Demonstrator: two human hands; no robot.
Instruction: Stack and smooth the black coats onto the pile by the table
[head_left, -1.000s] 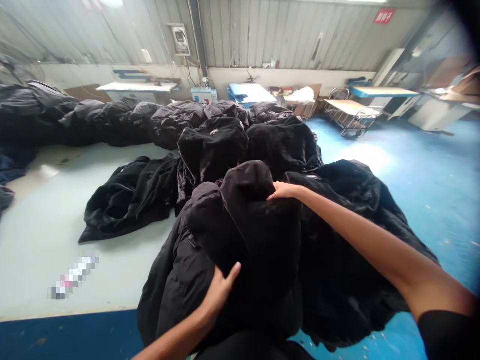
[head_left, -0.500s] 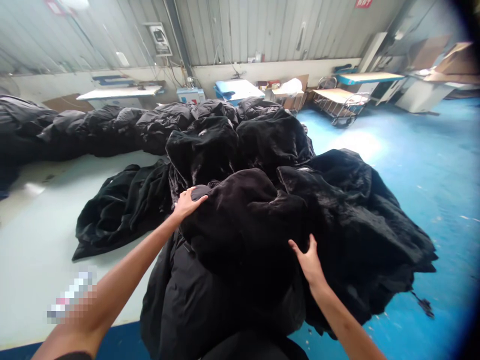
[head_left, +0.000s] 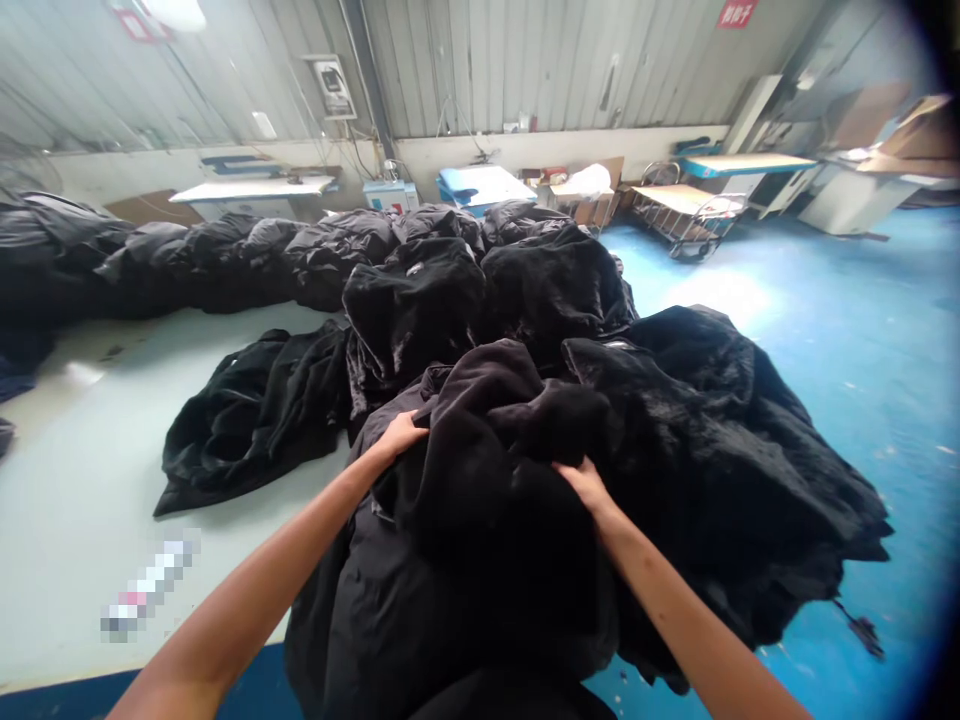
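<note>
A black fleece-lined jacket (head_left: 480, 480) lies in front of me, its soft lining bunched upward and its smooth shell showing lower down. My left hand (head_left: 405, 433) is closed on the jacket's left edge, with the fingertips partly under the cloth. On the other side, my right hand (head_left: 583, 484) grips a fold of the lining, its fingers mostly hidden in the dark fabric. To the right, touching it, spreads another black furry garment (head_left: 697, 440).
More black garments (head_left: 416, 290) are heaped behind, and one dark garment (head_left: 255, 410) lies on the pale table (head_left: 67, 520) at left. Dark bundles (head_left: 225, 255) line the back. A trolley (head_left: 686, 205) stands on the blue floor (head_left: 817, 320) at right.
My left hand has moved right and slightly down with the jacket's edge. My right hand, spread before, has closed on the lining and moved left. The fleece is more gathered between them.
</note>
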